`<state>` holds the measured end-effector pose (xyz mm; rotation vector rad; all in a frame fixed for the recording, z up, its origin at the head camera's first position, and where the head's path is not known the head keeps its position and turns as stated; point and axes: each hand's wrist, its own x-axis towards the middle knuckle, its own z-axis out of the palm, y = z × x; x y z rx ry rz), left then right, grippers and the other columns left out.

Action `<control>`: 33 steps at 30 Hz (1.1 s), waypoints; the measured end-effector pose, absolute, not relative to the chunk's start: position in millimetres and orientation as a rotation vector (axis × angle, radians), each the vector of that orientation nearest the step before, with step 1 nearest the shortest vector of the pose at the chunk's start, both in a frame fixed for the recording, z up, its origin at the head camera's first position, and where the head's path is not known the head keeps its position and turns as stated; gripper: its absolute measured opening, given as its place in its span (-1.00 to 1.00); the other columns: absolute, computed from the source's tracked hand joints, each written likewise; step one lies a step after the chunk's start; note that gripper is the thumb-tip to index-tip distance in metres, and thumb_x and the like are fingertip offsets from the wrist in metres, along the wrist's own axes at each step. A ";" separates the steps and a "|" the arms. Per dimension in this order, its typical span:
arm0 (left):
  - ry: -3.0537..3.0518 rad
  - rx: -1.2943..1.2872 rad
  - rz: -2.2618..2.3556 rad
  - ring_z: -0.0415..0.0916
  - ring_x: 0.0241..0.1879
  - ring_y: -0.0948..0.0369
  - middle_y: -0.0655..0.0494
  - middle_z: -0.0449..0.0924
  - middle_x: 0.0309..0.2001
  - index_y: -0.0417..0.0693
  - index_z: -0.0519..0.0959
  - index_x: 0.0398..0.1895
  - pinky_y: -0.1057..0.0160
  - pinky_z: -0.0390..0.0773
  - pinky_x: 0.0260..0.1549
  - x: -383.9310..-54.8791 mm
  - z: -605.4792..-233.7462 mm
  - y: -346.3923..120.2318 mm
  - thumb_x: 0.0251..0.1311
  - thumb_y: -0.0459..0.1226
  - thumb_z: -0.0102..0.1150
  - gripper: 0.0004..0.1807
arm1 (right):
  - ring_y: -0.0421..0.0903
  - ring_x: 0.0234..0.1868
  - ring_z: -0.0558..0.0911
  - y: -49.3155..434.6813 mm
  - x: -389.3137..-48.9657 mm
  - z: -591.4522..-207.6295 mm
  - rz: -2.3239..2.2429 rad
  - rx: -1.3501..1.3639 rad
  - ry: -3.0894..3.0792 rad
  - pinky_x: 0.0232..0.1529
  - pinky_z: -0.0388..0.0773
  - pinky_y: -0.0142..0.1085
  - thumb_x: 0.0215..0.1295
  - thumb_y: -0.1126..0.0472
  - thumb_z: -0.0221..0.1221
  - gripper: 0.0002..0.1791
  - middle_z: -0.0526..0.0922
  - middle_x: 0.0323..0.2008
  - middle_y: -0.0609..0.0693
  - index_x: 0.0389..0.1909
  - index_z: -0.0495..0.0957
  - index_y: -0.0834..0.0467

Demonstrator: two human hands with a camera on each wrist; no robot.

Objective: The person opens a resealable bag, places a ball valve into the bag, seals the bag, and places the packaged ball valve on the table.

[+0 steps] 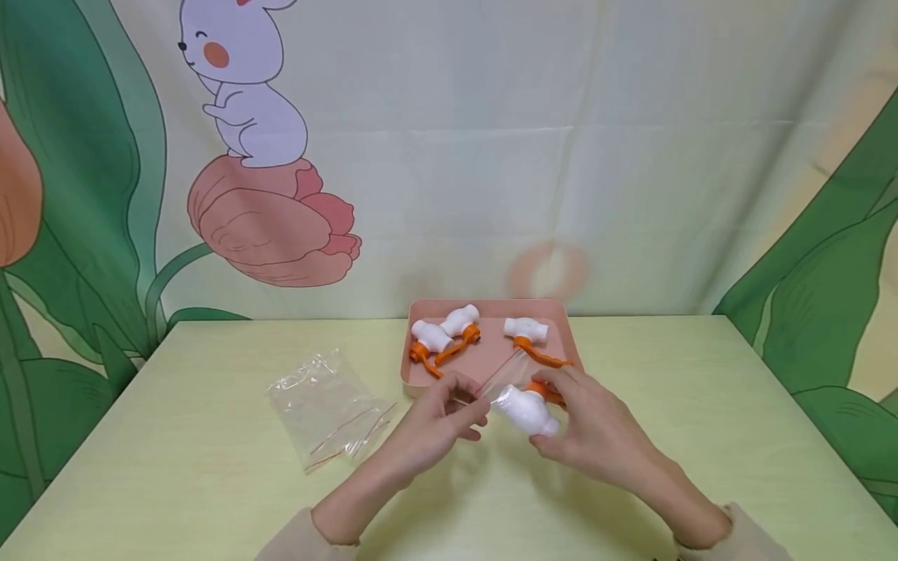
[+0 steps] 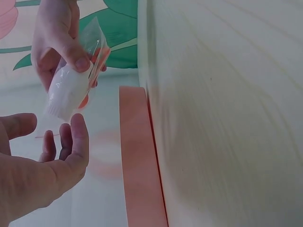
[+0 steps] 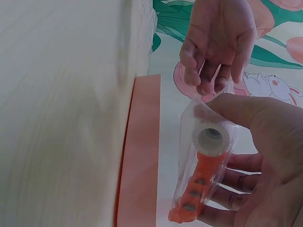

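A white ball valve (image 1: pixel 528 411) with an orange handle sits inside a clear plastic zip bag (image 3: pixel 187 137). My right hand (image 1: pixel 596 425) grips it through the film, thumb on one side and fingers on the other. At the bag's mouth, my left hand (image 1: pixel 438 425) has its fingers loosely bent against the film. A gap shows between the left thumb (image 2: pixel 21 125) and fingers in the left wrist view. The handle (image 3: pixel 201 184) points away from the valve's round threaded end in the right wrist view.
Behind the hands, a pink tray (image 1: pixel 491 305) holds white valves (image 1: pixel 526 329) with orange handles. Clear zip bags (image 1: pixel 323 405) lie on the table (image 1: pixel 175 467) to the left. A printed curtain (image 1: pixel 449 156) hangs behind the table.
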<state>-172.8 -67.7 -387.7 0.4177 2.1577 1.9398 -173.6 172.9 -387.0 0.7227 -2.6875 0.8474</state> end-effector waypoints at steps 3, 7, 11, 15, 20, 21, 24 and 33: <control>2.181 0.430 1.899 0.59 -0.16 0.08 -0.06 0.54 -0.11 -0.29 0.47 0.04 0.09 0.69 -0.15 -172.3 -386.4 -70.8 0.45 -0.26 0.19 -0.72 | -0.11 0.04 0.70 178.6 -175.6 -386.4 0.873 0.696 -2.705 0.02 0.64 -0.11 -0.01 0.23 0.57 -0.28 0.60 0.12 -0.08 0.23 0.52 0.14; 2.209 0.457 1.824 0.57 -0.14 0.09 -0.03 0.54 -0.09 -0.24 0.48 0.05 0.09 0.68 -0.16 -173.0 -385.7 -75.8 0.45 -0.24 0.19 -0.73 | -0.07 0.02 0.70 191.7 -179.0 -387.6 0.871 0.642 -2.734 0.02 0.65 -0.10 0.00 0.24 0.56 -0.24 0.61 0.07 -0.04 0.28 0.51 0.17; 2.235 0.509 1.749 0.57 -0.12 0.08 -0.01 0.55 -0.11 -0.21 0.49 0.01 0.11 0.66 -0.14 -175.6 -386.7 -83.4 0.46 -0.23 0.18 -0.77 | 0.00 0.01 0.68 206.3 -183.7 -388.7 0.835 0.551 -2.788 0.00 0.64 -0.01 0.02 0.20 0.55 -0.28 0.62 0.02 0.03 0.24 0.53 0.23; 2.249 0.538 1.690 0.57 -0.11 0.07 0.01 0.57 -0.13 -0.18 0.50 0.00 0.12 0.64 -0.12 -175.4 -386.5 -91.3 0.47 -0.21 0.18 -0.77 | 0.07 -0.01 0.66 221.0 -187.8 -388.4 0.808 0.457 -2.856 -0.01 0.63 0.06 0.04 0.15 0.54 -0.31 0.62 0.01 0.11 0.18 0.53 0.29; 2.262 0.560 1.643 0.56 -0.09 0.07 -0.04 0.58 -0.13 -0.16 0.52 -0.01 0.09 0.62 -0.09 -174.1 -386.9 -102.9 0.47 -0.18 0.18 -0.77 | 0.12 -0.03 0.65 241.8 -193.8 -390.5 0.778 0.389 -2.884 -0.04 0.62 0.08 0.04 0.15 0.53 -0.33 0.63 -0.04 0.16 0.13 0.53 0.35; 2.261 0.569 1.642 0.56 -0.09 0.06 -0.05 0.58 -0.12 -0.17 0.53 -0.01 0.09 0.62 -0.09 -174.2 -387.0 -105.2 0.47 -0.18 0.18 -0.76 | 0.13 -0.03 0.65 246.2 -195.4 -391.0 0.766 0.372 -2.890 -0.04 0.62 0.08 0.04 0.15 0.53 -0.33 0.63 -0.04 0.18 0.13 0.52 0.36; 2.262 0.595 1.627 0.55 -0.08 0.05 -0.06 0.58 -0.12 -0.19 0.53 0.01 0.07 0.61 -0.08 -175.2 -387.6 -112.4 0.48 -0.18 0.17 -0.75 | 0.16 -0.04 0.63 257.6 -199.8 -391.4 0.728 0.316 -2.920 -0.06 0.61 0.10 0.05 0.14 0.53 -0.30 0.63 -0.04 0.22 0.14 0.50 0.40; 2.364 0.631 1.488 0.53 -0.03 0.10 0.10 0.60 -0.13 -0.07 0.57 -0.06 0.09 0.53 0.00 -180.8 -386.2 -127.2 0.49 -0.15 0.16 -0.81 | 0.10 -0.24 0.53 289.1 -214.4 -398.8 0.655 0.231 -3.011 -0.23 0.57 0.03 0.08 0.12 0.51 -0.30 0.59 -0.20 0.22 0.09 0.45 0.47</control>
